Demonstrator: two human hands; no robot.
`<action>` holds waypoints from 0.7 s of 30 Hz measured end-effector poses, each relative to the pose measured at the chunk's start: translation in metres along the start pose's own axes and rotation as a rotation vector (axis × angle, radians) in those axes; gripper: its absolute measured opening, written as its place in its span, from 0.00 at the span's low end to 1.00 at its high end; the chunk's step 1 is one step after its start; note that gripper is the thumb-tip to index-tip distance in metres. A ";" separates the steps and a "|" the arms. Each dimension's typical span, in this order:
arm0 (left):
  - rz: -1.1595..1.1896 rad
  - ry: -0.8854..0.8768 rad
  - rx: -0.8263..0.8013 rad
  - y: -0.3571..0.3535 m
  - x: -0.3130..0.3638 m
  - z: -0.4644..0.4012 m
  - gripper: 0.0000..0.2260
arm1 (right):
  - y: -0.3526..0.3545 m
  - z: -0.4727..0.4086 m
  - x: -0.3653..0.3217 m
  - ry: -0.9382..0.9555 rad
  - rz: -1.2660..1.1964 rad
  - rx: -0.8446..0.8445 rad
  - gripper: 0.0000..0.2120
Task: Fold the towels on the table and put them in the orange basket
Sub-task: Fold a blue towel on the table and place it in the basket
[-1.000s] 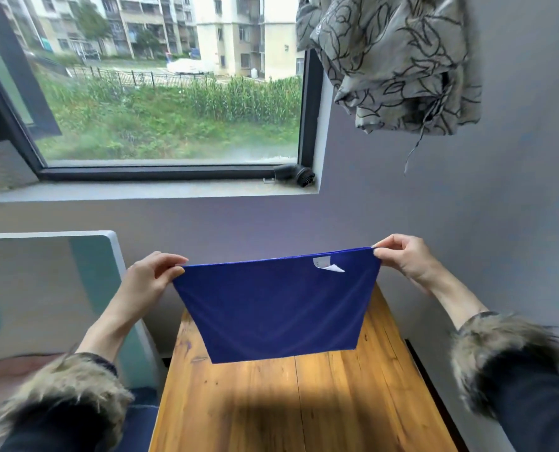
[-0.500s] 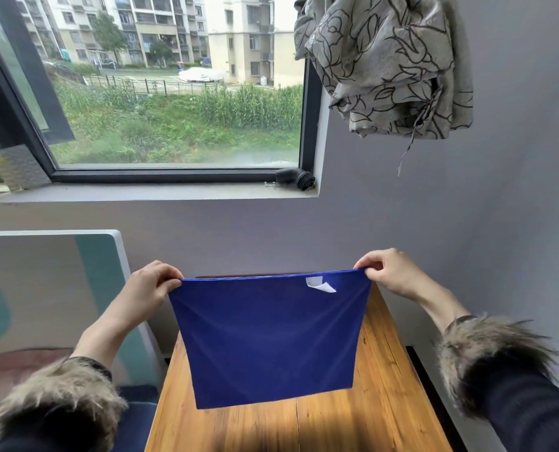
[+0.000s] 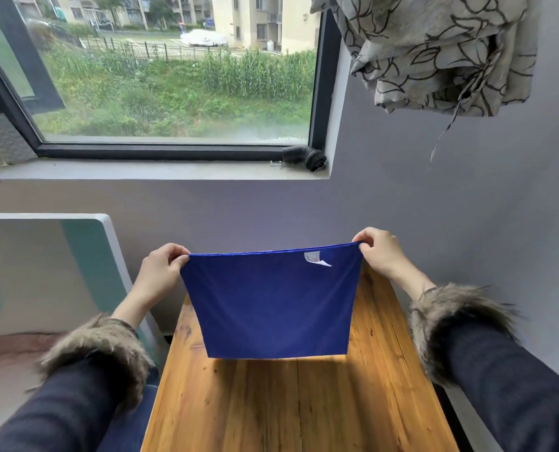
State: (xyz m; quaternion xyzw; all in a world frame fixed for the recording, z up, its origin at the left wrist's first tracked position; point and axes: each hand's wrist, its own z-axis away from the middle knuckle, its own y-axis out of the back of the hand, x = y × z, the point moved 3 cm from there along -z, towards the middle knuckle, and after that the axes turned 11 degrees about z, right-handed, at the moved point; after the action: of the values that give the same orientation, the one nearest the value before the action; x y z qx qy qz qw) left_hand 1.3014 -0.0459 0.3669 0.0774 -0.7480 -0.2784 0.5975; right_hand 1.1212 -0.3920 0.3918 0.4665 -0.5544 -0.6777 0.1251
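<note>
Right now my left hand (image 3: 160, 272) and right hand (image 3: 381, 252) each pinch a top corner of the blue towel (image 3: 271, 305), stretched taut above the wooden table (image 3: 288, 406). Its bottom edge seems to hang just clear of the boards. A white tag (image 3: 315, 258) sits near my right hand.
</note>
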 end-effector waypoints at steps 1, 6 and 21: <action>0.003 -0.005 0.008 -0.004 0.001 -0.008 0.06 | -0.003 -0.009 0.001 -0.020 0.006 0.028 0.12; 0.062 -0.077 0.061 -0.018 0.013 -0.044 0.06 | -0.007 -0.042 0.005 -0.040 -0.059 0.187 0.12; 0.138 0.009 -0.104 -0.045 -0.033 0.027 0.07 | -0.040 0.038 0.065 -0.038 -0.169 0.156 0.11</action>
State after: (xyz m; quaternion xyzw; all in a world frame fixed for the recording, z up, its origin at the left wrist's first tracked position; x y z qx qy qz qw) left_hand 1.2753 -0.0603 0.3126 -0.0042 -0.7336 -0.2747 0.6216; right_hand 1.0717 -0.3983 0.3231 0.5069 -0.5663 -0.6495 0.0202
